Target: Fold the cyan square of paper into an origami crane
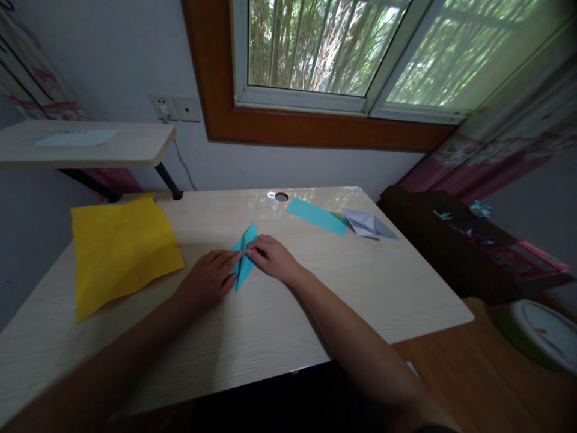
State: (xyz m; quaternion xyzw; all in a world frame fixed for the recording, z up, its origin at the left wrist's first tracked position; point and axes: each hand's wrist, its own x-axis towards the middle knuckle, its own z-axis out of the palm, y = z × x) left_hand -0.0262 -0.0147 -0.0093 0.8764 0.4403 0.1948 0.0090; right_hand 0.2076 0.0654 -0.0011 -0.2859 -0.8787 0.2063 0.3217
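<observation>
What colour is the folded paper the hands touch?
The folded paper is turquoise, seen in the head view.

Matt folded turquoise paper [246, 270], smooth wood-grain tabletop [360, 282] (glossy toward the back)

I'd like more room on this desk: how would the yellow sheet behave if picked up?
The yellow sheet would probably flop, since its edges look wavy. It is likely light for its breadth, as it appears thin.

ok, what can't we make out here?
Head view, all:
Folded blue paper: partly hidden by the left grip and right grip.
White sheet on the shelf: markings too small to read.
Items on the brown furniture: too blurred to identify.
White-topped container: cut off by the right edge.
</observation>
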